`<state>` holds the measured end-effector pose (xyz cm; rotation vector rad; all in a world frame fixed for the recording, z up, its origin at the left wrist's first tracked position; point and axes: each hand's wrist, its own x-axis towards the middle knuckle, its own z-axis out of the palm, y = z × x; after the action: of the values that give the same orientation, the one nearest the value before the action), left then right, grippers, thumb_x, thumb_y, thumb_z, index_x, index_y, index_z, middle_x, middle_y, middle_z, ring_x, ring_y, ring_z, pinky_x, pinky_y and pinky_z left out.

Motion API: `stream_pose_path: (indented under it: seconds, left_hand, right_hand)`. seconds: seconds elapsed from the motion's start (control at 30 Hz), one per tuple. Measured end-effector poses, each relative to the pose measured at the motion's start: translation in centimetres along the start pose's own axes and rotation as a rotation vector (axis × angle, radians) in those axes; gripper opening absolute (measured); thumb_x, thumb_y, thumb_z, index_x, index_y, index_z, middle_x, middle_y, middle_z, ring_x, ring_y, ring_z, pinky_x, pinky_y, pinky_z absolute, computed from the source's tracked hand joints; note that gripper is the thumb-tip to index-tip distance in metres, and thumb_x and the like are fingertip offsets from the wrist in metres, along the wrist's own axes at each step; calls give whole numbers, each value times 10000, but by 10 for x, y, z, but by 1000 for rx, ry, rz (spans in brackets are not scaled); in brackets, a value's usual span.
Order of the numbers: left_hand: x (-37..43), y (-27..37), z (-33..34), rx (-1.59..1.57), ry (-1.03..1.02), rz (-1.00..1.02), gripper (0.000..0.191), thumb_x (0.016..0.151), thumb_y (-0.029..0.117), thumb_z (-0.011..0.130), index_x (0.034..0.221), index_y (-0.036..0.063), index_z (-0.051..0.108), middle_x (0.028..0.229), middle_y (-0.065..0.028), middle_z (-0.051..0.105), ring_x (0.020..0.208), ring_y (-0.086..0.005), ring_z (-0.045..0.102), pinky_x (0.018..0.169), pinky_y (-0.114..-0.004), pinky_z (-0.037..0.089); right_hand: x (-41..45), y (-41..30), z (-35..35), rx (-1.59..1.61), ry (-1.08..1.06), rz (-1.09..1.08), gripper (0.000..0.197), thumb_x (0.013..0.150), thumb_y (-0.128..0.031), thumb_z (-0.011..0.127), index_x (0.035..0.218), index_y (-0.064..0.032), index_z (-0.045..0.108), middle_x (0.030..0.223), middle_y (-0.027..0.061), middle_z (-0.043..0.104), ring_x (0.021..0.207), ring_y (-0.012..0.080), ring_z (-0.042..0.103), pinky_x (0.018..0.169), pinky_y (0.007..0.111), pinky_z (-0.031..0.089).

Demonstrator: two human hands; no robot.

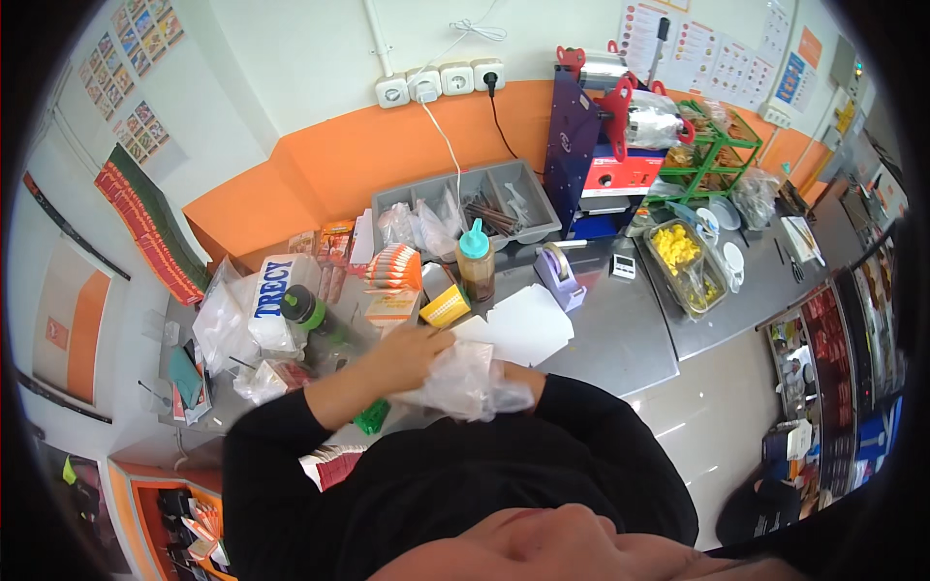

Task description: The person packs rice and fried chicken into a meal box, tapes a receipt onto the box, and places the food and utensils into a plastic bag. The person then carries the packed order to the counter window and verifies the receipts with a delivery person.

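Observation:
A crumpled translucent plastic bag [465, 381] is held in front of my chest, above the near edge of the steel worktop. My left hand [407, 356], slightly blurred, has its bent fingers on the bag's upper left edge. From the other side my right hand [524, 379] grips the bag, its fingers mostly hidden behind the plastic. The bag's contents cannot be made out. Just beyond the hands are a yellow box [445, 306], a stack of white paper sheets [529, 323] and a squeeze bottle with a turquoise cap [476, 270].
A grey divided cutlery tray [536, 231] stands against the wall beside a cup-sealing machine [607, 167]. Right of the paper are a tape dispenser [561, 277] and a container of yellow food [676, 250]. A dark bottle [309, 311] and napkin pack [282, 290] stand left.

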<state>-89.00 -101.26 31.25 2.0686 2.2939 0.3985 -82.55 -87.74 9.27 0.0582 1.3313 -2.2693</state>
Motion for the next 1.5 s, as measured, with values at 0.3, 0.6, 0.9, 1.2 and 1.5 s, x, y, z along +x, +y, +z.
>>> stream_pose_path:
  seconds: [0.3, 0.6, 0.9, 1.2, 1.5]
  left_hand:
    - [-84, 11, 107, -58, -28, -910, 279, 810, 186, 628, 1063, 69, 634, 928, -143, 644, 811, -340, 662, 669, -460, 539]
    - [-133, 6, 233, 36, 162, -1082, 278, 745, 208, 695, 986, 75, 654, 944, -137, 640, 801, -349, 657, 646, -458, 534]
    - [-128, 3, 234, 81, 271, -1070, 211, 732, 257, 712, 865, 101, 662, 846, -115, 645, 731, -350, 646, 620, -456, 528]
    - [-130, 0, 237, 158, 257, -1023, 183, 724, 239, 698, 844, 106, 661, 832, -111, 648, 728, -335, 651, 593, -437, 528]
    - [-122, 3, 227, 171, 248, -1014, 132, 732, 185, 671, 834, 103, 658, 833, -113, 644, 720, -336, 647, 590, -442, 526]
  right_hand:
    - [-35, -253, -195, -548, 12, 231, 261, 918, -212, 557, 1053, -20, 672, 800, 153, 703, 624, 244, 697, 548, 343, 565]
    - [113, -271, -361, -1637, 836, 177, 154, 805, -133, 690, 849, 13, 717, 825, 212, 711, 712, 315, 715, 714, 437, 559]
    - [94, -264, -360, -1536, 908, 454, 271, 738, -100, 760, 980, 17, 730, 1042, 230, 701, 993, 366, 688, 837, 455, 550]
    - [90, -235, -353, -1558, 827, 583, 283, 888, -144, 606, 1131, -50, 716, 1174, 178, 685, 1107, 369, 654, 870, 478, 541]
    - [92, -229, -366, -1485, 884, 512, 314, 813, -160, 653, 1084, -16, 720, 1188, 238, 652, 1116, 398, 632, 914, 494, 521]
